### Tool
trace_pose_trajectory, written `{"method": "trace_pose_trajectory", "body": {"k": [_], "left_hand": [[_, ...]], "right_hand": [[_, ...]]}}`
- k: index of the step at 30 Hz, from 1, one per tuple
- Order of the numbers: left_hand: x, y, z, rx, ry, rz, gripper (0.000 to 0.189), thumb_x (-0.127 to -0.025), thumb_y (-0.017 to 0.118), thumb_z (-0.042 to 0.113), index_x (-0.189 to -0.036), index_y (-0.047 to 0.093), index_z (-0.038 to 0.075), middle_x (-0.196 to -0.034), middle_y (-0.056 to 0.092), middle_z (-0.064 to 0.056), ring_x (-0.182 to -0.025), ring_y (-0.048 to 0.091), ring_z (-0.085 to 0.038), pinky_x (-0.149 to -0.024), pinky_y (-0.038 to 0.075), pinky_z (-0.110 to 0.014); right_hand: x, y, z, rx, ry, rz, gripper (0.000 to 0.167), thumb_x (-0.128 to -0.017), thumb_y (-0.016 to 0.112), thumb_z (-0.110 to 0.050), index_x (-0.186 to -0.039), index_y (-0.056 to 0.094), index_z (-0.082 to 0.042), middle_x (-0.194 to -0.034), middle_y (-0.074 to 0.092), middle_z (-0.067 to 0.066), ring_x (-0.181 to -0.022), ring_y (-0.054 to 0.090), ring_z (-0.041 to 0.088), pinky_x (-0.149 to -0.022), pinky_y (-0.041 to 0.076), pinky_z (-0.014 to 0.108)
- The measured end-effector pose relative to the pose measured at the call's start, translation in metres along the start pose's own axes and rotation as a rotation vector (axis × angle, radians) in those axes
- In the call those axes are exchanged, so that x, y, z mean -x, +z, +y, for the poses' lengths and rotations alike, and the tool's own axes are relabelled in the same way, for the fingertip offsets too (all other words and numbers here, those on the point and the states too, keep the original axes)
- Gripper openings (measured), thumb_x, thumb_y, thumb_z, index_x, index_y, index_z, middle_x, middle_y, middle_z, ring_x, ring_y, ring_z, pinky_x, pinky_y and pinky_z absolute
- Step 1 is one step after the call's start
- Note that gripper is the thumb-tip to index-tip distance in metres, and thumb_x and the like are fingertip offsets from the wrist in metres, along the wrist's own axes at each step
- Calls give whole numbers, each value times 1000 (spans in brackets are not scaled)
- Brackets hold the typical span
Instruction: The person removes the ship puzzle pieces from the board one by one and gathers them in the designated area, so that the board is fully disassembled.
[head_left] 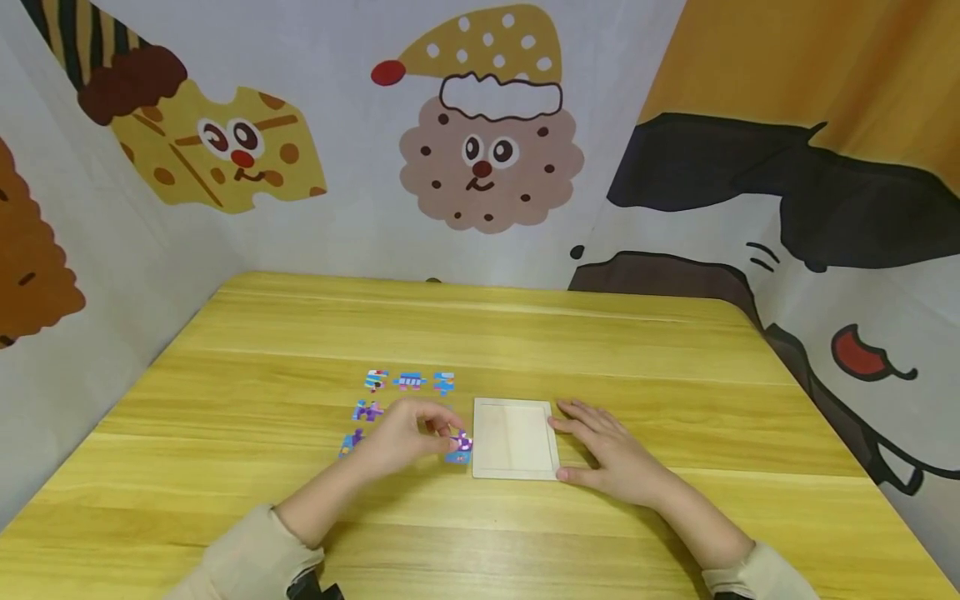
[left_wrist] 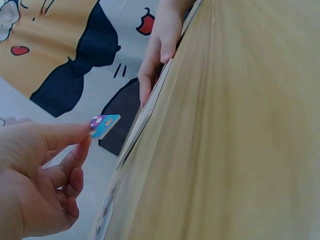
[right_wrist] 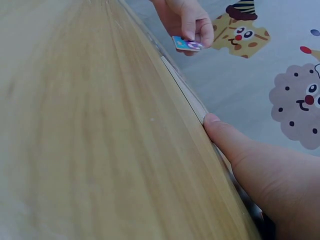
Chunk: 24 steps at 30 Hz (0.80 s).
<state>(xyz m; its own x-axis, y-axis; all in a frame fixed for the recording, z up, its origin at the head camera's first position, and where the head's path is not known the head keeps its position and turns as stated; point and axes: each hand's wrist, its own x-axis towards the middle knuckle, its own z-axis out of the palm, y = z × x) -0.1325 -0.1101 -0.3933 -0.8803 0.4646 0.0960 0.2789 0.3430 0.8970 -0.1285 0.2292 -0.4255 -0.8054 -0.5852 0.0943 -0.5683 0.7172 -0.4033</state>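
Note:
Between thumb and forefinger, my left hand (head_left: 405, 435) pinches a blue and purple jigsaw puzzle piece (head_left: 460, 450), just off the left edge of a square wooden puzzle tray (head_left: 516, 440). In the left wrist view that puzzle piece (left_wrist: 105, 126) is raised above the table. My right hand (head_left: 611, 450) lies along the tray's right side, fingers spread, thumb at its lower right corner. The right wrist view has the thumb of my right hand (right_wrist: 250, 157) against the edge of the tray (right_wrist: 185, 90). The tray's bare floor shows inside a thin raised border.
Left of the tray, a row of puzzle pieces (head_left: 409, 381) lies at the back, with another piece (head_left: 367, 410) below it and one more (head_left: 351, 442) partly behind my left hand. All rest on a wooden table (head_left: 480, 533). A cartoon-printed cloth (head_left: 337, 242) hangs behind.

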Motion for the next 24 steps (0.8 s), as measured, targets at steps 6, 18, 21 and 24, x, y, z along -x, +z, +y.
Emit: {"method": "trace_pose_trajectory", "body": {"k": [6,18,21,24], "left_hand": [[3,-7,-5,-20,-20,18,15,-80,75,2,-93,74,10,-79,61,1,-74,55,-19,-61,46,-26],[3,-11,-14,-42,-18,27,16,-78,74,-5,-91,73,4,-80,59,-1,-70,52,-17,-58,44,-23],[2,-11,-17,-60,-14,25,17,-77,73,-7,-91,73,3,-79,60,-1,-68,53,-16,-56,45,-23],[1,-11,-19,-101,-7,25,18,-77,73,-7,-92,73,3,-76,60,1,-65,53,-15,-54,45,-23]], "right_hand": [[0,0,0,-1,0,-2,73,-87,57,-60,-147,39,-22,-156,24,4,-143,15,27,-110,9,56],[0,-1,-1,-8,-2,-3,73,-87,57,-59,-147,40,-21,-155,24,5,-143,15,28,-110,9,57],[-1,-1,-1,-7,-1,-3,73,-87,57,-59,-147,40,-21,-155,24,5,-143,15,28,-110,9,56],[-1,-1,-1,-7,1,-3,73,-87,57,-59,-147,40,-21,-155,24,5,-142,16,28,-110,9,56]]}}
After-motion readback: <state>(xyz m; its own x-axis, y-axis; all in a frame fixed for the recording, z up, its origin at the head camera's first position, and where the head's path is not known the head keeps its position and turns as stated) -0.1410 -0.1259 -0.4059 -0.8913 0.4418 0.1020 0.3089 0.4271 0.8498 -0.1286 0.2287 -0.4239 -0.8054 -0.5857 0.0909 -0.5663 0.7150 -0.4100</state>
